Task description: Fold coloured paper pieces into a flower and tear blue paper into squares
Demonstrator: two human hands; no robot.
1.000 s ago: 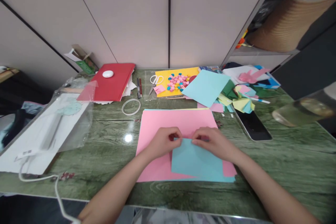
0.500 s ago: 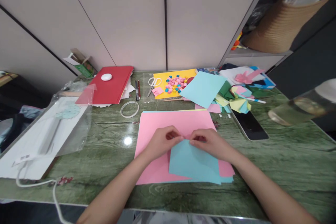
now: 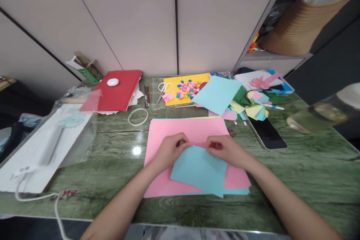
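A light blue sheet of paper (image 3: 198,170) hangs tilted between my hands, above a stack of pink paper (image 3: 161,131) whose lower sheets show blue at the front edge. My left hand (image 3: 173,150) pinches the sheet's top left corner between thumb and fingers. At the top right corner, my right hand (image 3: 225,150) is closed on the same sheet. The sheet's lower edge hangs loose and reaches the front edge of the stack.
Behind the stack lie white scissors (image 3: 165,87), a yellow sheet (image 3: 170,81) with small coloured balls, and another blue sheet (image 3: 218,93). A phone (image 3: 268,135) and a bottle (image 3: 317,114) are at right. A tape roll (image 3: 138,117) and red folder (image 3: 120,92) are left.
The blue sheet has shifted left and turned slightly. My hands have moved a little farther apart along its top edge, both still gripping it.
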